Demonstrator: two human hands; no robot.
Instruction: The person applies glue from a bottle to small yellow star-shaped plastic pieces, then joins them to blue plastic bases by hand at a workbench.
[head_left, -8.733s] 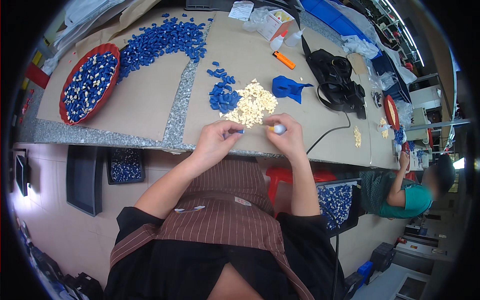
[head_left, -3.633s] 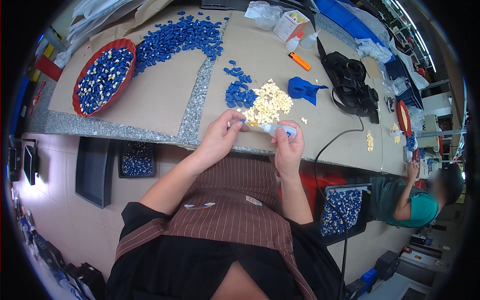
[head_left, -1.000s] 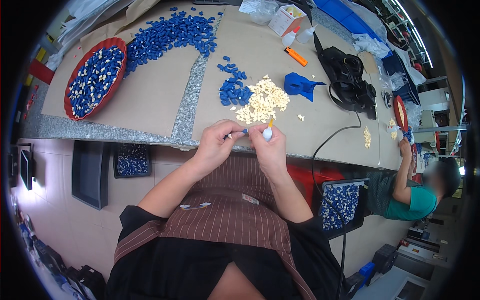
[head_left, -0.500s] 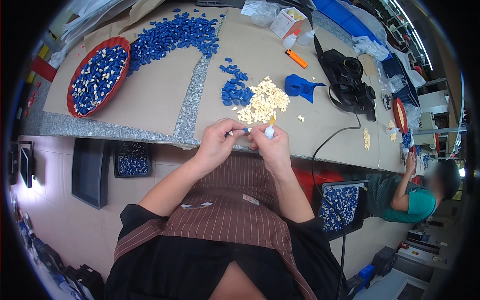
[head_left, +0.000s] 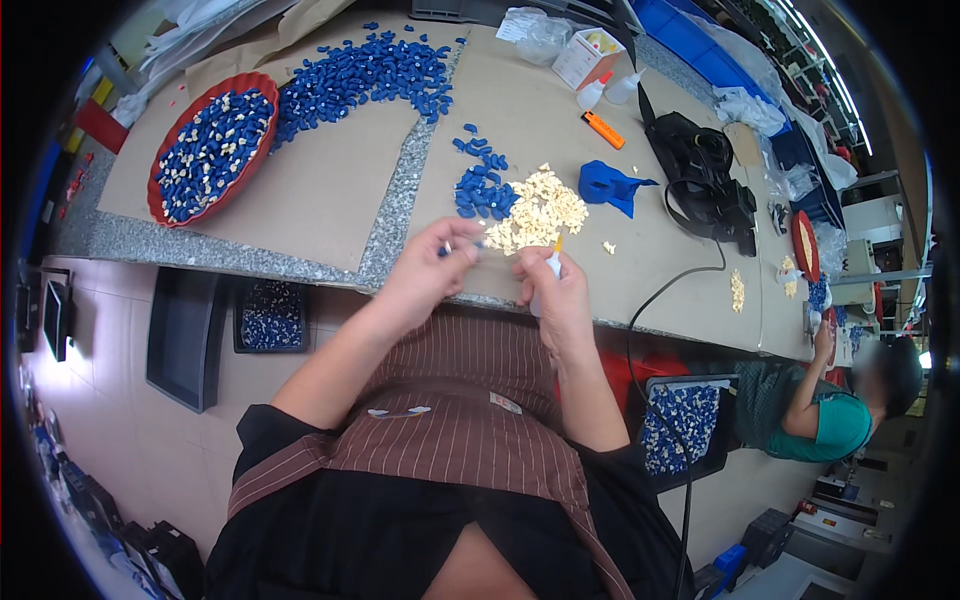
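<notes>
My right hand (head_left: 562,298) is closed round a small white squeeze bottle (head_left: 553,264) with a yellow tip pointing up. My left hand (head_left: 428,268), a little blurred, hovers over the table's front edge. Its fingers are closed on a small blue curved piece (head_left: 444,250) with a pale bit at one end. Just beyond the hands lies a heap of small cream-coloured pieces (head_left: 540,215). A small group of blue curved pieces (head_left: 484,192) touches that heap on its left.
A red scalloped bowl (head_left: 266,128) of blue-and-cream pieces stands at left, beside a large blue pile (head_left: 370,80). Rightward lie a blue cloth-like scrap (head_left: 610,186), an orange cutter (head_left: 603,130) and a black strapped device (head_left: 700,160) with a cable. A co-worker (head_left: 830,425) sits at right.
My hands, close together over a blue piece before, have moved apart. The left has shifted slightly up and away from the right, which still holds the bottle. The whole view has shifted slightly.
</notes>
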